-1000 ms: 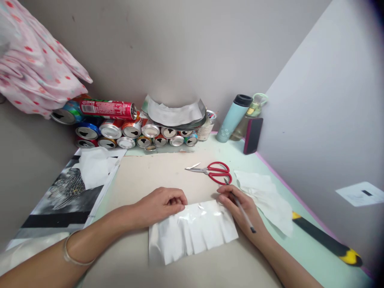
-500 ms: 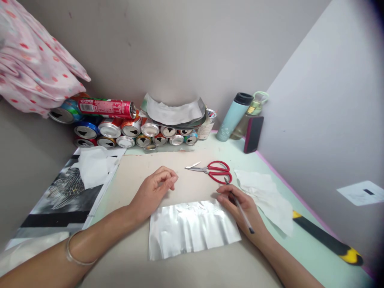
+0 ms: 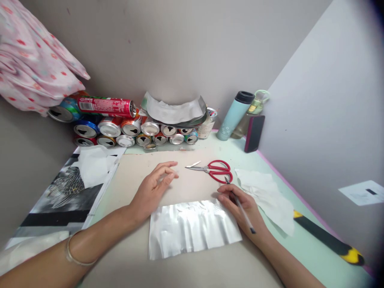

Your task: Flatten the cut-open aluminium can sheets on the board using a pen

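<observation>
A crinkled silver metal sheet [image 3: 193, 230] lies flat on the beige board [image 3: 135, 160] between my forearms. My left hand [image 3: 156, 186] hovers or rests by the sheet's upper left corner, fingers apart and nothing in them. A clear pen [image 3: 242, 212] with a dark end sits in my right hand [image 3: 240, 202], which is closed round it at the sheet's upper right corner. Just beyond, red-handled scissors [image 3: 211, 170] lie with their blades a little apart, pointing left.
Drink cans [image 3: 126, 141] are stacked along the back wall, with curved metal sheets [image 3: 174, 114] on top. A blue tumbler [image 3: 234, 118] and a phone [image 3: 254, 134] stand back right. Crumpled tissue [image 3: 267, 196] and a black-yellow handle [image 3: 327, 236] lie right; a printed picture [image 3: 72, 184] lies left.
My left hand's fingers have opened from a loose curl and stretched out. My right hand and the pen have stayed nearly in place, as has the metal sheet.
</observation>
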{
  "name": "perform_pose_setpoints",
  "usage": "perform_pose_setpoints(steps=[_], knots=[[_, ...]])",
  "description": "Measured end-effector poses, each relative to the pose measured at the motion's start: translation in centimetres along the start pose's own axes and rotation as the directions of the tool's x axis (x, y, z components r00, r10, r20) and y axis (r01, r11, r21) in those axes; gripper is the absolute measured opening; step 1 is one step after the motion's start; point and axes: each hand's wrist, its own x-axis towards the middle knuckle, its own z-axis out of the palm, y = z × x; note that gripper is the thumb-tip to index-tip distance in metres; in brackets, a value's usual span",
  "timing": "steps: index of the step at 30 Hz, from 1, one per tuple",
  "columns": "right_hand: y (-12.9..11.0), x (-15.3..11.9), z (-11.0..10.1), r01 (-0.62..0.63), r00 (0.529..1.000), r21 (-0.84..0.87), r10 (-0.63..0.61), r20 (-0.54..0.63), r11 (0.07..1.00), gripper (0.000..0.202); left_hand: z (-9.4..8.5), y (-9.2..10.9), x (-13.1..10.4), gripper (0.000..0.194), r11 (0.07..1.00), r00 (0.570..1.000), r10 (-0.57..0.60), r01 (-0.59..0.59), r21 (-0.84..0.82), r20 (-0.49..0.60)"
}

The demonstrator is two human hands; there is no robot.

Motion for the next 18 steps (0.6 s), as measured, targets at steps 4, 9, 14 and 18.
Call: perform_pose_setpoints(steps=[4,9,14,18], knots=[[0.02,-0.03,-0.07,-0.002,1.000,0.003,0.002,-0.003,1.000,0.026,-0.22,0.35,-0.20,0.033,1.000,1.000,0.019,-0.019,-0.003,0.020],[0.03,0.07,-0.15,-0.011,1.000,0.038,0.011,-0.008,0.999,0.025,-0.16,0.54,-0.21,0.034,0.999,0.999,0.029,-0.028,-0.021,0.029],[0.40,0.14,-0.14,-0.011,1.000,0.076,0.010,0.008,0.997,0.024,-0.01,0.46,-0.07,0.030,0.999,0.999,0.018,-0.017,-0.028,0.045],[0.60,0.03,-0.14,-0.019,1.000,0.084,0.019,0.008,0.996,0.024,0.18,0.08,-0.12,0.026,0.999,0.998,0.016,-0.013,-0.038,0.060]])
